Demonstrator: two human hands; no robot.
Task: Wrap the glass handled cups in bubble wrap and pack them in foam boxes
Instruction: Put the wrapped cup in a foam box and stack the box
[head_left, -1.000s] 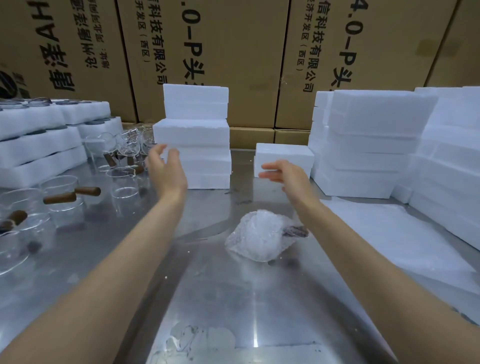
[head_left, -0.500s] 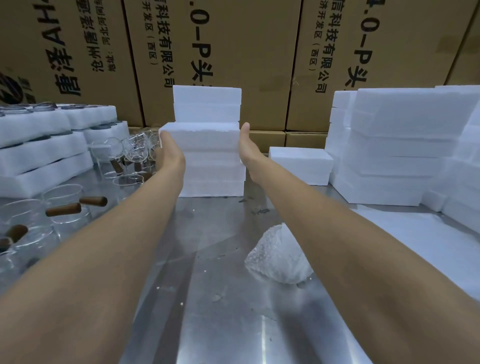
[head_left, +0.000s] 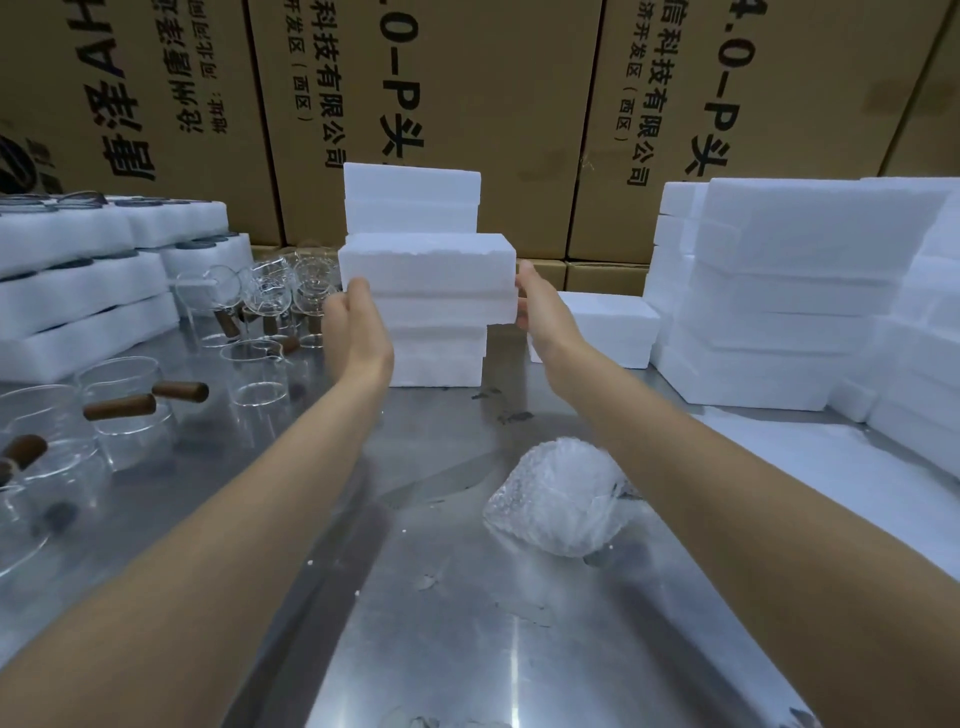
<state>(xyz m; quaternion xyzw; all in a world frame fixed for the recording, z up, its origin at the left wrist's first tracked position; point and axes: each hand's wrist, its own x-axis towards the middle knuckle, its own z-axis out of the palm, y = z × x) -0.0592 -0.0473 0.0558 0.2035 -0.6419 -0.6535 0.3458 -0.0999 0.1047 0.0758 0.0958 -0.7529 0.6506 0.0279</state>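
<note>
Both hands hold one foam box by its short ends, mid-bench toward the far edge, in front of a short stack of boxes. Left hand grips the left end, thumb on the front face, fingers hidden behind. Right hand presses the right end with fingers curled round it. Whether the box is lifted clear of the stack, cannot tell.

Bench is bare steel, scuffed, reflective, with white foam crumbs scattered on it. Wrapped cup in bubble wrap lies right of centre, nearer the near edge, apart from both hands. Unwrapped glass cups with brown handles crowd the left edge. Foam trays sit at the far left corner. Big foam pile fills the far right corner, and a white sheet lies flat along the right edge. Brown cartons with black print wall off the back of the bench.
</note>
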